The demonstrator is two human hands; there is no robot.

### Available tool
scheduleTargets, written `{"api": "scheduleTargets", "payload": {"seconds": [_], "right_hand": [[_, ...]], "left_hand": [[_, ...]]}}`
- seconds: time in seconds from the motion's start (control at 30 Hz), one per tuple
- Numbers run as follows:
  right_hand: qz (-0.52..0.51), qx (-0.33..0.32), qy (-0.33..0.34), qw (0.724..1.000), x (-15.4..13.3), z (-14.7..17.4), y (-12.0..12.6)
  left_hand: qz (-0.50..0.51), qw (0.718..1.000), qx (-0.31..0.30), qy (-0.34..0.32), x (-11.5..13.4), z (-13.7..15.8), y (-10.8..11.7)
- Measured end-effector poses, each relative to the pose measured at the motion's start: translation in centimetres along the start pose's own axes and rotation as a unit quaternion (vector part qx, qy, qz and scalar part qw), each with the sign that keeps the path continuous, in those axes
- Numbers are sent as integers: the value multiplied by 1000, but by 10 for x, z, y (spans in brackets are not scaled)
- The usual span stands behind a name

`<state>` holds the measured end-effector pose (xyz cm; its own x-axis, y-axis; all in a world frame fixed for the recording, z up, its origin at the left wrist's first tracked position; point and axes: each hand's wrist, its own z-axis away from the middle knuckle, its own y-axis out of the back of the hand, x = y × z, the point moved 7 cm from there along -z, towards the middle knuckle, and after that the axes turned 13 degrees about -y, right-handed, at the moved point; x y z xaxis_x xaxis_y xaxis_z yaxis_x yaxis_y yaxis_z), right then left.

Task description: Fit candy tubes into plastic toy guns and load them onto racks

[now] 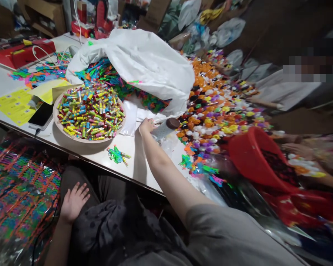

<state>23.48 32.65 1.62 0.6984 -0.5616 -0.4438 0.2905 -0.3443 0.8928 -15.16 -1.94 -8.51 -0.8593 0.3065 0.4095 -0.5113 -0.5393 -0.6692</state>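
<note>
Clear plastic bags (pixel 130 119) are seen on the white table (pixel 100 151), just beside the right hand (pixel 147 126), at its 9 o'clock (12 = top of view). Right fingers are partly curled; whether anything is gripped can't be told. Pale tumbler (pixel 161 130), brown-lidded, is placed just beside at 3. Small toy pile (pixel 117 155) is left at 8. Bowl (pixel 61 128), heaped with small tubes (pixel 97 111), is set at 9, past the bags. White sack (pixel 152 59) is spread at 12, coloured pieces (pixel 100 74) exposed at its mouth. Red tub (pixel 241 155) is seen between 3 and 4. Left hand (pixel 74 203), between 7 and 8, is rested palm up on the thigh, fingers loosely spread, nothing held.
</note>
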Motion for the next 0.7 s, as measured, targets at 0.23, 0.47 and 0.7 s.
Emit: {"api": "scheduleTargets", "payload": {"seconds": [0.23,0.47,0.7], "right_hand": [[-32,31,28,999,-19,12,4],[-77,1,123,989,-54,58,32],[-318,-301,119,891,-10,111,40]], "left_hand": [[-14,1000,-5,-1,0,-1,-6],[-19,999,-18,-20,1,0,-2],[-28,997,-62,-33,-1,5,-7]]}}
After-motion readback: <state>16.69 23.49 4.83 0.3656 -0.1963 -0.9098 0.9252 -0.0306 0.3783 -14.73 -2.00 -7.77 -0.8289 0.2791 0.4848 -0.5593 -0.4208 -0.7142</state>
